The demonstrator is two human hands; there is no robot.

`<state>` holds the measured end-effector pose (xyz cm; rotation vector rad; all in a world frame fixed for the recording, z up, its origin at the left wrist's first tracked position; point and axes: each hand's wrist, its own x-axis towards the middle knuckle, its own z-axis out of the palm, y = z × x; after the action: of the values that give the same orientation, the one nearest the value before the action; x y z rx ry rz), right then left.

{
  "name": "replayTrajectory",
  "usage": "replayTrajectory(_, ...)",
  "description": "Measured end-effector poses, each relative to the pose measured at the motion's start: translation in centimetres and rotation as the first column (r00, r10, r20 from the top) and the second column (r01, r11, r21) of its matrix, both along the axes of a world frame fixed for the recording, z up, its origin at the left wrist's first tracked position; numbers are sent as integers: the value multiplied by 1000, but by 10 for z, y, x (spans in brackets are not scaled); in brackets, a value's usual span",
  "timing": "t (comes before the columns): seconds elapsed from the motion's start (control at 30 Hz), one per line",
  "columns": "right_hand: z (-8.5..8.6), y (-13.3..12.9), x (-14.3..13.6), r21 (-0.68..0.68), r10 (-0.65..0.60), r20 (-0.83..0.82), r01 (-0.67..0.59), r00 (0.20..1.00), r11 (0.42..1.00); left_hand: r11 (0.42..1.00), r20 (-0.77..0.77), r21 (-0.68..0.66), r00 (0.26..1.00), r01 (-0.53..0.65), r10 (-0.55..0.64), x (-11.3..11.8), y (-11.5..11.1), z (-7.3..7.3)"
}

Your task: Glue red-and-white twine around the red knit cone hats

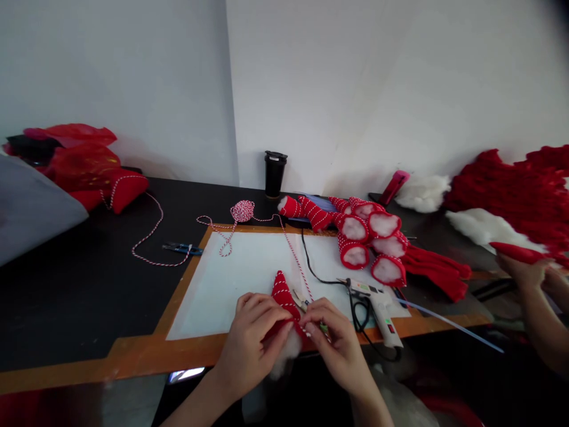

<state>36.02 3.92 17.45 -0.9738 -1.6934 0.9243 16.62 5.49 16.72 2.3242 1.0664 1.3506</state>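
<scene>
My left hand [253, 335] and my right hand [331, 341] both grip a small red cone with white stripes [283, 295] at the near edge of a white sheet [240, 273]. White stuffing [284, 356] bulges from the cone's open bottom between my hands. A red-and-white twine [296, 258] runs from the cone back to a twine ball [242, 210]. My right hand also pinches a small metal snipper [302, 301] next to the cone.
A glue gun [377, 302] with a black cord lies right of my hands. Several stuffed red cones [368, 237] are piled behind it. Another person's hand [527, 273] holds red fabric at the right. Blue snips [182, 248], a black cup [274, 173] and red bags [84, 160] lie farther off.
</scene>
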Motion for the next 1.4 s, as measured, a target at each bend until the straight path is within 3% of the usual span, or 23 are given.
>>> replayTrajectory(0.23,-2,-7,1,5,-34,-6,35,999,999,1000,-5,-1,1000,-7,7,1,0,0)
replayTrajectory(0.53,-21,-17,-15,54,-258,29,256,966,965,999,1,4,999,-40,40,3,-4,-1)
replayTrajectory(0.77,-17,-16,-23,186,-346,95,325,934,927,989,34,110,995,-94,90,3,-12,-5)
replayTrajectory(1.17,-19,-17,-26,260,-435,127,393,892,882,985,73,91,988,-146,139,7,-22,-10)
replayTrajectory(1.4,-18,-20,-27,262,-445,103,408,889,875,930,13,295,974,-220,226,11,-27,-19)
